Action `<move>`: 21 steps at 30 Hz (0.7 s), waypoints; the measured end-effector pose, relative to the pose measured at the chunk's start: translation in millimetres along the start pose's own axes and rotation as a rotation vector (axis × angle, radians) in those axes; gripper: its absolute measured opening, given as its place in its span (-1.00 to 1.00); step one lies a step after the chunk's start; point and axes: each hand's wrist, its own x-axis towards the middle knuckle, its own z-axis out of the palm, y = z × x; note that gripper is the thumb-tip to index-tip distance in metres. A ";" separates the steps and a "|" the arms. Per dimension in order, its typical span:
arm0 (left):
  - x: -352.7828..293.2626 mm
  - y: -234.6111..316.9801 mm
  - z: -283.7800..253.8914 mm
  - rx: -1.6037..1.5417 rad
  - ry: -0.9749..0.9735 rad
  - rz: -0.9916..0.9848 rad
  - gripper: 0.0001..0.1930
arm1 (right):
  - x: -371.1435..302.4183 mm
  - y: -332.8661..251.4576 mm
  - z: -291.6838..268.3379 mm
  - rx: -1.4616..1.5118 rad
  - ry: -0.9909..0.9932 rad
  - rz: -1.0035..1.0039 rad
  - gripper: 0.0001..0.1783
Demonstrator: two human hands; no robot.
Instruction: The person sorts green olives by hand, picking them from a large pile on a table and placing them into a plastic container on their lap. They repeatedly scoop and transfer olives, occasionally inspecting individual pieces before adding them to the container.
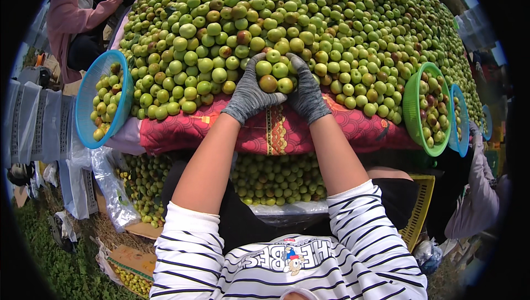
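Observation:
Both my hands wear grey knit gloves and cup a small cluster of round green jujubes (269, 83) at the near edge of a big heap (287, 1). My left hand (253, 93) curves around the cluster's left side, its thumb lying along the near side. From the right, my right hand (306, 91) closes against the same fruits, fingers pointing away from me. A few of the held jujubes are tinged reddish brown. Under the hands, a red patterned cloth (210, 131) covers the heap's near edge.
A blue basket (126, 87) of jujubes stands at left; a green basket (412, 98) and a blue one (456, 145) stand at right. More jujubes (276, 175) lie below the cloth. A yellow crate (419, 206) is beside my leg. Other people work at far left and right.

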 end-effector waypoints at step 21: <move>-77.0 27.2 6.4 -0.072 -0.338 -0.020 0.13 | -117.6 26.9 13.8 0.069 0.316 -0.038 -0.47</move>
